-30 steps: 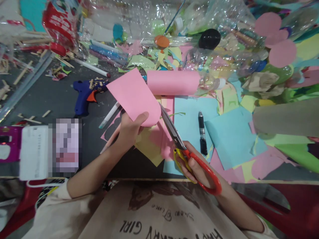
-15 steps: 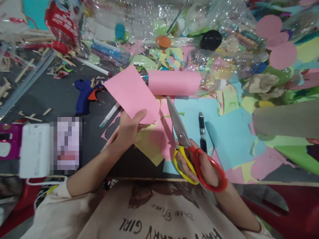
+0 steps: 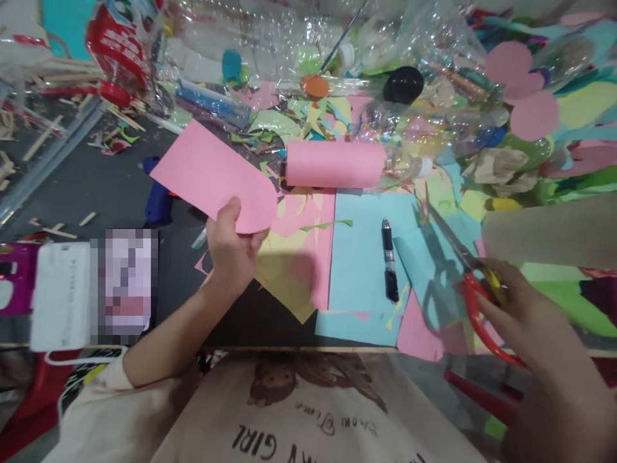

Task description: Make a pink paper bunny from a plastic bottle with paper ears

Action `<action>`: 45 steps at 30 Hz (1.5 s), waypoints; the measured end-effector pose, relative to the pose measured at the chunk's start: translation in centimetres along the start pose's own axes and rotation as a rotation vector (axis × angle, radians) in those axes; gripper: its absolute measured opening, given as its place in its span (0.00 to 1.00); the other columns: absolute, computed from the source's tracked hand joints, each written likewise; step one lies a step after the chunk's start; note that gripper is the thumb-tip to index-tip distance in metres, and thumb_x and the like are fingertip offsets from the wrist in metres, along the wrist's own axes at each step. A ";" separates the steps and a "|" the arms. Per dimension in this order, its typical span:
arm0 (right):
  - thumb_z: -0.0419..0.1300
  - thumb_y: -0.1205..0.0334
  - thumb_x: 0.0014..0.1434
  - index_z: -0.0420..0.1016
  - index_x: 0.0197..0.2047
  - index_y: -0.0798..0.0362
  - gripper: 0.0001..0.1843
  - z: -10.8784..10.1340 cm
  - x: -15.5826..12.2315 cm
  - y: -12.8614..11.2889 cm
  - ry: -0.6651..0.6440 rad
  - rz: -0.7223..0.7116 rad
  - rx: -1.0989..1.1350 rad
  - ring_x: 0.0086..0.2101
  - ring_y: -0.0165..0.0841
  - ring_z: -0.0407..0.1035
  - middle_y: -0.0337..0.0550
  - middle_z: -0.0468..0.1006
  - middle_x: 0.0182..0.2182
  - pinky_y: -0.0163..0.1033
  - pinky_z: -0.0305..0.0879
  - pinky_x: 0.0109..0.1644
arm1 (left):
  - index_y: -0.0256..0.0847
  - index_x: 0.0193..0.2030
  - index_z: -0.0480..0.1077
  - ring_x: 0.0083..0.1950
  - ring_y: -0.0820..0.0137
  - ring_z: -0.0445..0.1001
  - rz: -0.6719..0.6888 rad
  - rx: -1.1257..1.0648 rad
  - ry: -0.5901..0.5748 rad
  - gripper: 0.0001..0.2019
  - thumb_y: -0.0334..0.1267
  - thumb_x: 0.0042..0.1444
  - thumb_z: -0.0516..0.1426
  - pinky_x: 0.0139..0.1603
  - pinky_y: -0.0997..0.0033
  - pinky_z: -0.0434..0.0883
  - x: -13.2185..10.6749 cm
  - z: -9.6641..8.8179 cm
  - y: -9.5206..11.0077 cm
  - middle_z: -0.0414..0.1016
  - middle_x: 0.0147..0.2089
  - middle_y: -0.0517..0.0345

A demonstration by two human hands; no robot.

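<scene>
My left hand point(image 3: 234, 251) pinches a piece of pink paper point(image 3: 212, 170), thumb on top. The paper has straight sides and one rounded end, at the right. At the right, my right hand point(image 3: 525, 315) is closed on scissors point(image 3: 470, 263) with red and yellow handles, their blades pointing up and left over blue paper point(image 3: 438, 270). A clear bottle point(image 3: 407, 162) wrapped in pink paper lies beyond my hands. Between the hands, a black pen point(image 3: 389, 260) rests on a blue sheet point(image 3: 357, 257).
A blue glue gun point(image 3: 159, 196) lies partly behind the pink paper. At the left are a phone point(image 3: 130, 280) and a white box-shaped device point(image 3: 62, 296). Clear plastic bottles and paper scraps fill the back. A grey roll-like object point(image 3: 549, 228) lies at the right.
My right hand has carried the scissors away to the right. My left hand has shifted left and turned the pink paper, so its rounded end now shows.
</scene>
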State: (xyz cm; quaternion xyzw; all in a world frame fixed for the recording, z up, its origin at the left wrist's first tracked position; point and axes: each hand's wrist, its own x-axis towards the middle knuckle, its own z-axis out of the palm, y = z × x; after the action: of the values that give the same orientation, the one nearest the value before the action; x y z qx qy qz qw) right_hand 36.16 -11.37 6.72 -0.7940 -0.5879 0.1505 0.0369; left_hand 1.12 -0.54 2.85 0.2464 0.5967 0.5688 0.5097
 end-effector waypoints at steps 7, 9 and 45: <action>0.57 0.49 0.50 0.74 0.52 0.55 0.28 3.2 4.9 1.9 0.080 -0.008 -0.082 0.37 0.50 0.76 0.59 0.80 0.38 0.50 0.72 0.41 | 0.42 0.26 0.64 0.16 0.76 0.60 -0.093 0.032 -0.123 0.14 0.50 0.50 0.59 0.15 0.73 0.56 -0.4 0.4 -2.0 0.63 0.19 0.63; 0.55 0.51 0.55 0.73 0.55 0.57 0.28 3.5 4.9 1.9 0.165 -0.147 -0.215 0.39 0.52 0.76 0.62 0.80 0.39 0.52 0.71 0.44 | 0.41 0.26 0.64 0.16 0.75 0.61 -0.118 0.043 -0.122 0.15 0.50 0.51 0.58 0.15 0.73 0.58 -0.5 0.5 -2.4 0.62 0.18 0.63; 0.64 0.34 0.49 0.74 0.37 0.46 0.25 9.5 6.3 -14.8 -0.236 -0.200 1.362 0.28 0.31 0.67 0.35 0.70 0.27 0.39 0.69 0.35 | 0.42 0.15 0.51 0.21 0.78 0.46 0.067 0.581 -0.721 0.24 0.49 0.51 0.58 0.20 0.73 0.44 -1.4 0.0 -1.9 0.46 0.17 0.66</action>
State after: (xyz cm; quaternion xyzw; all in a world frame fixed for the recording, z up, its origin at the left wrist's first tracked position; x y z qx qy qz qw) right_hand 21.50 -2.03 -0.05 -0.5145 -0.4332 0.5667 0.4759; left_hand 2.18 -2.23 1.53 0.5803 0.5077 0.2719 0.5759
